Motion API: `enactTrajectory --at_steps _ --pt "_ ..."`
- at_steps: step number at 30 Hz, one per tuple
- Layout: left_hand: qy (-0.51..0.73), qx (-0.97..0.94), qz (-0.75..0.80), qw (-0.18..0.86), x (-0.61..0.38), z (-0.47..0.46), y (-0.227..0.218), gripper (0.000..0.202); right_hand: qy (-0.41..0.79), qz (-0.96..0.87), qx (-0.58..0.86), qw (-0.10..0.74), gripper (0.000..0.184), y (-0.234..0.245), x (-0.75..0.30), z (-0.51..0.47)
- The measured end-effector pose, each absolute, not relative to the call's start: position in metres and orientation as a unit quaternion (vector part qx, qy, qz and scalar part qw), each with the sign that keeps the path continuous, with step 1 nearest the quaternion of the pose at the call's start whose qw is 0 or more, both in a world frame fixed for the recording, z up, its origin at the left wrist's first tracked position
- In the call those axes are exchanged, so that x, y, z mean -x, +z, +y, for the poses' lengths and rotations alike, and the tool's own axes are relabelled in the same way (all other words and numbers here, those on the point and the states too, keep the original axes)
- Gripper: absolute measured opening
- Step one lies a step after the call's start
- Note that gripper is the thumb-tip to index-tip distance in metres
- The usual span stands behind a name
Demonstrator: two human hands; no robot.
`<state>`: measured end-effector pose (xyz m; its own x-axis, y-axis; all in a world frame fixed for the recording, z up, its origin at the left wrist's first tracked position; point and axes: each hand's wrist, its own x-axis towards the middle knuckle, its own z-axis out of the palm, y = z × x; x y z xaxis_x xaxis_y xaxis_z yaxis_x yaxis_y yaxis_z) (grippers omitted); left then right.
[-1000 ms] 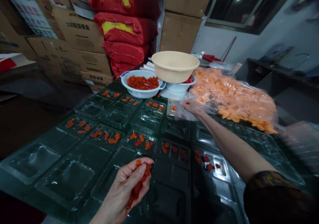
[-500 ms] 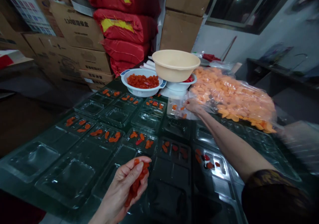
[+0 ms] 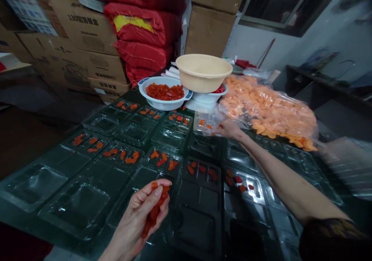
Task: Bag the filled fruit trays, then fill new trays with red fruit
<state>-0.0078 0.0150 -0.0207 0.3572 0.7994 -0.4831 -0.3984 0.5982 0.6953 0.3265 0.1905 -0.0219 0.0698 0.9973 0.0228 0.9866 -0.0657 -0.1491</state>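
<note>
My left hand is closed around a clump of glossy orange-red slices, held above the near trays. My right hand reaches forward to a clear compartment tray at the back. Its curled fingers are low in that tray at an orange slice; two more slices lie beside it. Rows of clear plastic compartment trays cover the dark green table. Several of them have small groups of the same slices in their upper compartments, as in the tray right of my left hand.
Behind the trays stand a white basin heaped with orange-red slices and a cream basin resting over another white one. At right lies a clear bag of light orange pieces. Cardboard boxes and red bundles are stacked behind.
My right hand has shifted slightly right and down within the back tray area, and the slices there lie differently. My left hand still holds its clump. The whole view has moved slightly.
</note>
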Motion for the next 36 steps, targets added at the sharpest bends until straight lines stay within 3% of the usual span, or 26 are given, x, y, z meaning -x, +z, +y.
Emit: enactTrajectory --at_steps 4,9,24,36 --pt "0.384 -0.237 0.430 0.782 0.006 0.015 -0.015 0.037 0.056 -0.657 0.747 0.085 0.010 -0.032 -0.324 0.185" --pt "0.377 -0.227 0.436 0.785 0.008 0.014 -0.019 0.037 0.007 -0.583 0.803 0.127 0.021 -0.032 -0.333 0.193" --pt "0.388 -0.211 0.462 0.769 0.004 0.014 -0.016 0.039 0.017 -0.596 0.798 0.085 0.019 -0.041 -0.297 0.208" --pt "0.392 -0.153 0.504 0.754 0.003 0.009 -0.011 0.043 -0.005 -0.578 0.806 0.129 0.024 -0.040 -0.296 0.209"
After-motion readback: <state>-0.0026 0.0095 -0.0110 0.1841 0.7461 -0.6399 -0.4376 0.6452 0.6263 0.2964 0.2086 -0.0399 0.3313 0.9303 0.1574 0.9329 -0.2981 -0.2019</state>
